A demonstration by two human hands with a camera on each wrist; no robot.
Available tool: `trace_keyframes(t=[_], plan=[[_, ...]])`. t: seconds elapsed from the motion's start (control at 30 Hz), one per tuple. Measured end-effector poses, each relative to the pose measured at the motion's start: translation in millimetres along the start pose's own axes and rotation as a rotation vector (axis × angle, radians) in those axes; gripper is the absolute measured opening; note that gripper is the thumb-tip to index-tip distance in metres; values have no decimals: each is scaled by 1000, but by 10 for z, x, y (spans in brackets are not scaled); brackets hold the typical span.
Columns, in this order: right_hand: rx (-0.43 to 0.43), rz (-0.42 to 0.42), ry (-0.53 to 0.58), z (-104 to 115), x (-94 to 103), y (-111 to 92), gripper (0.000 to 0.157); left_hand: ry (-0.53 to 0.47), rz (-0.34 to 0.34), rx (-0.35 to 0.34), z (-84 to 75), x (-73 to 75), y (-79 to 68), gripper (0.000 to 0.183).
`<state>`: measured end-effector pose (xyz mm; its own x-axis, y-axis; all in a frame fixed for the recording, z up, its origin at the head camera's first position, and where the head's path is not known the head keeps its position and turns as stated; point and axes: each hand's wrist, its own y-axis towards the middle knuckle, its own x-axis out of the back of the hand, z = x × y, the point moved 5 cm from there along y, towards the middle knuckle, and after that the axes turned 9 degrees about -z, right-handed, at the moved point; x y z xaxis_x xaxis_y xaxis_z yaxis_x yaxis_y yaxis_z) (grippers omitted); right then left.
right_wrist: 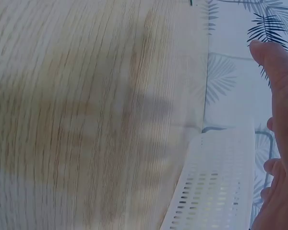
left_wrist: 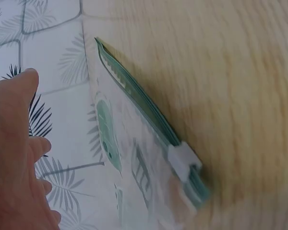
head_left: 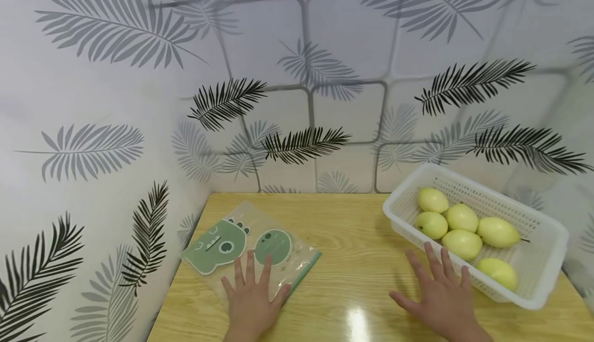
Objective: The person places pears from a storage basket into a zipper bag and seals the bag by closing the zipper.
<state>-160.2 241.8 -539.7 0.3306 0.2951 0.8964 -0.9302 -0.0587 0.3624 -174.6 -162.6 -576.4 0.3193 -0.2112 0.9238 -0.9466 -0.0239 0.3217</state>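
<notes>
The left hand point(head_left: 252, 303) has its fingers spread apart and holds nothing. It is over the near part of a clear bag point(head_left: 252, 239) with green pictures on it — whether it touches, the head view doesn't show. The right hand point(head_left: 443, 300) has its fingers spread too, holds nothing and is just beside a white basket point(head_left: 543, 262). The bag lies on the left side of the counter point(head_left: 343, 249), and its green edge has a white slider point(left_wrist: 184, 160). Six yellow fruits point(head_left: 462, 244) sit in the basket on the right. The work looks barely begun — no fruit is out of the basket, and none shows in the bag. All the handling seems left to do. Behind stands a leafy wall point(head_left: 343, 37).
</notes>
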Motion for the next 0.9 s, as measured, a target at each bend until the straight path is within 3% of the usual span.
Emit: trace_keyframes(t=[0.3,0.5,0.7,0.9], plan=[[140,5,94,220,-182,112,87,18,1,47,226,0,-176,86],[179,48,154,373,-367,217,81,58,35,78,333,-69,-307,88],[189,116,222,479,-565,355,80,86,40,93,357,-87,-364,89],[214,110,265,564,-731,482,78,85,41,86,339,-88,-394,90]])
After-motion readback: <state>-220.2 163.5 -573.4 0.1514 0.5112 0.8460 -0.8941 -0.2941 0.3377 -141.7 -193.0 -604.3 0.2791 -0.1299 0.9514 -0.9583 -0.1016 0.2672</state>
